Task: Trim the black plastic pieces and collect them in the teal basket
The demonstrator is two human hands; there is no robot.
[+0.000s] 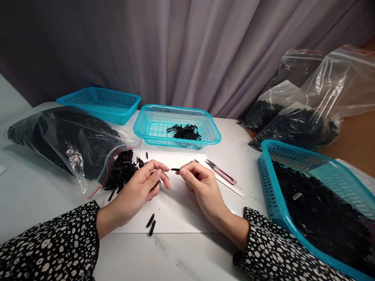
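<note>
My right hand [203,185] pinches a small, thin black piece [175,169] between thumb and forefinger, its tip pointing left. Another dark bit shows under that hand's curled fingers. Just to the left, my left hand [140,188] is curled, thumb against the fingers, round a dark piece [156,184] that is mostly hidden. Both hands are over a white sheet [181,218]. Two loose black pieces [151,224] lie on its near part. Beside my left hand, a heap of black pieces [121,168] spills from the mouth of a clear zip bag [64,140].
Behind the hands stands a blue basket [215,134] with a small pile of black pieces. Another blue basket [129,113] is at back left. Pink-handled thread snips [225,174] and a thin white stick [231,186] lie right. A fuller basket [271,195] and filled bags [304,121] are far right.
</note>
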